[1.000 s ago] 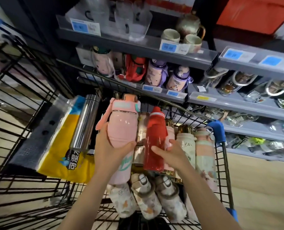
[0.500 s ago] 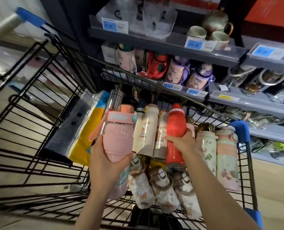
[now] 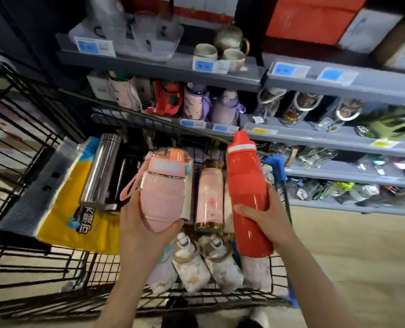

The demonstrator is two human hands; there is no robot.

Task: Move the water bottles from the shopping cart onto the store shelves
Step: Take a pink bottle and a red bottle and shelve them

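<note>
My left hand (image 3: 144, 229) grips a pink bottle (image 3: 163, 188) with a strap, held upright above the black wire shopping cart (image 3: 31, 247). A tall red bottle (image 3: 249, 195) is lifted clear of the cart, with my right hand (image 3: 265, 217) wrapped round its lower half. Below them the cart holds several more bottles: a pale pink one with gold trim (image 3: 209, 192), white patterned ones (image 3: 192, 266) lying down, and a steel flask (image 3: 101, 169). The grey store shelves (image 3: 315, 138) stand just beyond the cart.
A yellow and blue package (image 3: 78, 209) lies in the cart's left part. The shelves carry purple and red children's bottles (image 3: 196, 101), cups and a teapot (image 3: 230, 40), and packaged goods at right. The cart's blue corner (image 3: 276, 165) is near the red bottle. Wood floor lies at right.
Both hands have risen with their bottles. The red bottle has come up out of the row in the cart and now stands higher, near the shelf edge.
</note>
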